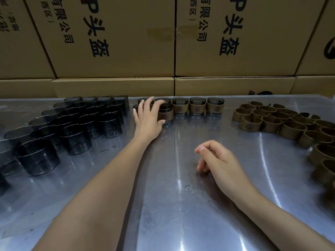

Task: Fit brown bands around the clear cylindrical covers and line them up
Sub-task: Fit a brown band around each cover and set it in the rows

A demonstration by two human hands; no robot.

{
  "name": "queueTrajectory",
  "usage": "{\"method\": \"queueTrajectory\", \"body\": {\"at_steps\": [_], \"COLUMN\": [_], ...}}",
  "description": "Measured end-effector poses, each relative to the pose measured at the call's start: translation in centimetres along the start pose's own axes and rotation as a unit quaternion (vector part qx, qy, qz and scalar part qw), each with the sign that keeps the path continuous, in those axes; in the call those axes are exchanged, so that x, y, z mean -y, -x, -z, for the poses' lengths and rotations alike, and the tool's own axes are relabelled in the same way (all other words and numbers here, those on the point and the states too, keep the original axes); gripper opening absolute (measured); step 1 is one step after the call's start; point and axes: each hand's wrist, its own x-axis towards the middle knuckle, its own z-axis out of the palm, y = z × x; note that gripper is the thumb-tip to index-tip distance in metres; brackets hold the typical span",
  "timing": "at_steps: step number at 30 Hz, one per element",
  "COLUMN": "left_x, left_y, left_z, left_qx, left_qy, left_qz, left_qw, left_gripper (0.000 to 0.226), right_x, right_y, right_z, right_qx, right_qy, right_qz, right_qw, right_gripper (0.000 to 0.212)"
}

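**Gripped at the row's end: a banded cover being set in line**

Gripped by the left hand (147,114) is a dark-tinted clear cylindrical cover wearing a brown band (165,114); the fingers are curled over its rim and the thumb is pressed against its lower wall. It is held upright on the reflective metal table (174,196), just in front of the left end of the row of finished banded covers (197,106), which runs left to right along the far edge below the stacked cardboard cartons (112,37). How many covers are hidden behind the hand cannot be told.

Nothing is held by the right hand (215,160); it is rested on the table with its fingers loosely curled.

The unbanded dark clear cylinders (76,127) are massed to the left, just beside the left hand, while the loose brown bands (282,124) are heaped to the far right, nearer the right hand. The coming move is judged to turn on this split: the held cover lies slightly nearer than the row's line, so a short push away is called for, after which a cylinder is reachable by the left hand and a band by the right.
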Motion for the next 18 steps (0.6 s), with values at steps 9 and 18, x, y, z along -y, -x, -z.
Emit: {"method": "queueTrajectory", "body": {"at_steps": [9, 18], "left_x": [0.73, 0.65], "left_y": [-0.4, -0.18], "left_z": [0.21, 0.05], "left_qx": [-0.02, -0.01], "left_qy": [0.184, 0.147], "left_qz": [0.218, 0.198], "left_qw": [0.958, 0.969], "left_gripper": [0.116, 0.118], "right_x": [-0.05, -0.16], "right_y": [-0.01, -0.09], "right_z": [-0.04, -0.01], "right_qx": [-0.005, -0.006], "right_qy": [0.001, 0.004], "right_qz": [0.002, 0.007], "right_qw": [1.0, 1.0], "right_gripper": [0.019, 0.02]}}
